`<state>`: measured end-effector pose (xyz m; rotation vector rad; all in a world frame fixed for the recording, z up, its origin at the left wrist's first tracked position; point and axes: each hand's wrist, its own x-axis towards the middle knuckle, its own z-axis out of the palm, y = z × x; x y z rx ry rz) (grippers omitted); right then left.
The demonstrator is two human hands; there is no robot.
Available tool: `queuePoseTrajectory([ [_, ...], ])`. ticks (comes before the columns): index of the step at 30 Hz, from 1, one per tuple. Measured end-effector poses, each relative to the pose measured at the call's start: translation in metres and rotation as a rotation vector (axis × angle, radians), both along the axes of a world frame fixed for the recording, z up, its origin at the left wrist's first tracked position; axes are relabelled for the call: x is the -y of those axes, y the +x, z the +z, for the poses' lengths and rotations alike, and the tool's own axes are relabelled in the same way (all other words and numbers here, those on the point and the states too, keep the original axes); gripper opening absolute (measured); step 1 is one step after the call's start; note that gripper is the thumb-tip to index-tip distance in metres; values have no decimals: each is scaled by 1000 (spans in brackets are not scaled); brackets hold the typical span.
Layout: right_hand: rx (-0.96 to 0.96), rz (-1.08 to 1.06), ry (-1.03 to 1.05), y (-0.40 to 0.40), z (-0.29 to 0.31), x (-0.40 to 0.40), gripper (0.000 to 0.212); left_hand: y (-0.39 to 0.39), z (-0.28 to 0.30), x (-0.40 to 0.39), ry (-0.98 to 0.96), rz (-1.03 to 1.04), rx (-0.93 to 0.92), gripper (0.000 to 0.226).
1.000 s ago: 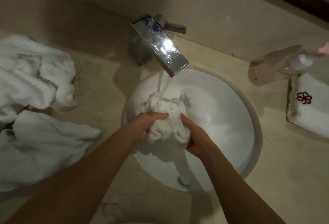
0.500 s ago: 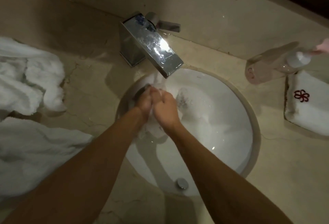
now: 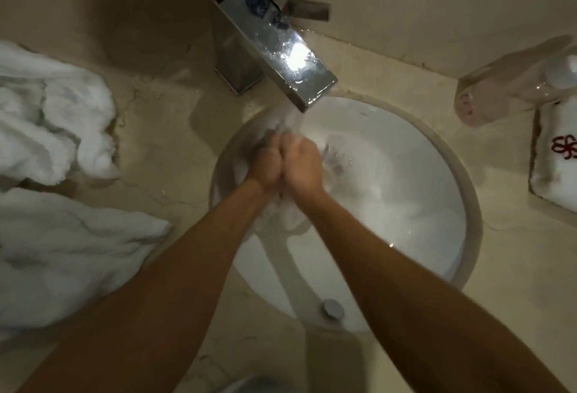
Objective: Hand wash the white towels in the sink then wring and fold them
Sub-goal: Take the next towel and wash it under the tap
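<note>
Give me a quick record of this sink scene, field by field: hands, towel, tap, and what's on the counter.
left hand: fingers curled, pressed against the right hand under the stream
right hand: fingers curled, knuckles up
towel being washed: mostly hidden; a bit of white cloth shows below the hands
faucet: running
sink: white round basin
counter left: pile of white towels
counter right: folded towel with red emblem, clear bottle lying beside it

The towel (image 3: 282,210), bunched up high a second ago, is now squeezed down low, almost hidden, maybe tighter.
</note>
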<state>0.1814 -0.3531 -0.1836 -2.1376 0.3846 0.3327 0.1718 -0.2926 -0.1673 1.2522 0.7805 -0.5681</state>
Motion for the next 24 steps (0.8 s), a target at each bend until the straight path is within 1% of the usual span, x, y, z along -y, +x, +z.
queuePoseTrajectory([
  [1,40,80,17,-11,1,-6,50,-1,-2,-11,-63,4,42,53],
  [2,79,123,24,-17,0,-3,51,-1,-5,-9,-83,-8,59,52],
  [3,104,139,18,-16,2,5,51,-5,-4,-11,-45,-91,81,51],
  [4,87,127,1,-10,0,16,50,-9,0,-5,58,-219,81,51],
  [5,54,101,-8,-3,-1,26,46,-18,0,1,214,-369,115,50],
  [6,12,80,1,1,-3,34,40,-26,1,2,436,-515,211,50],
  [7,-36,33,47,-3,-2,38,33,-32,0,-1,638,-609,384,49],
  [8,-75,-62,124,-9,0,41,28,-34,-2,-5,754,-625,566,46],
  [9,-132,-217,276,-17,2,46,25,-36,-4,-10,801,-569,682,40],
  [10,-209,-390,500,-25,7,53,29,-39,-7,-16,735,-470,622,34],
  [11,-291,-507,769,-35,12,63,37,-43,-9,-21,594,-324,474,28],
  [12,-381,-574,1039,-45,16,75,46,-48,-11,-25,421,-136,316,22],
  [13,-473,-596,1220,-56,21,86,52,-54,-13,-28,230,61,197,19],
  [14,-575,-566,1319,-65,28,92,56,-58,-10,-30,28,188,89,19],
  [15,-652,-504,1312,-72,32,94,61,-60,-6,-30,-191,240,-1,26],
  [16,-704,-425,1239,-76,33,96,66,-60,-1,-28,-449,262,-75,36],
  [17,-703,-364,1066,-77,30,95,67,-60,0,-26,-664,270,-121,41],
  [18,-661,-276,879,-75,31,92,60,-59,3,-22,-770,261,-164,44],
  [19,-571,-221,651,-71,31,90,49,-58,6,-20,-842,213,-190,51],
  [20,-456,-197,463,-64,32,88,36,-56,10,-17,-813,147,-209,55],
  [21,-357,-215,366,-56,33,87,25,-52,13,-14,-729,81,-202,50],
  [22,-301,-253,390,-46,36,86,21,-47,18,-12,-599,57,-168,42],
  [23,-271,-296,510,-37,41,83,22,-44,16,-11,-425,82,-113,34],
  [24,-247,-343,673,-29,50,78,24,-40,17,-9,-280,161,-36,28],
])
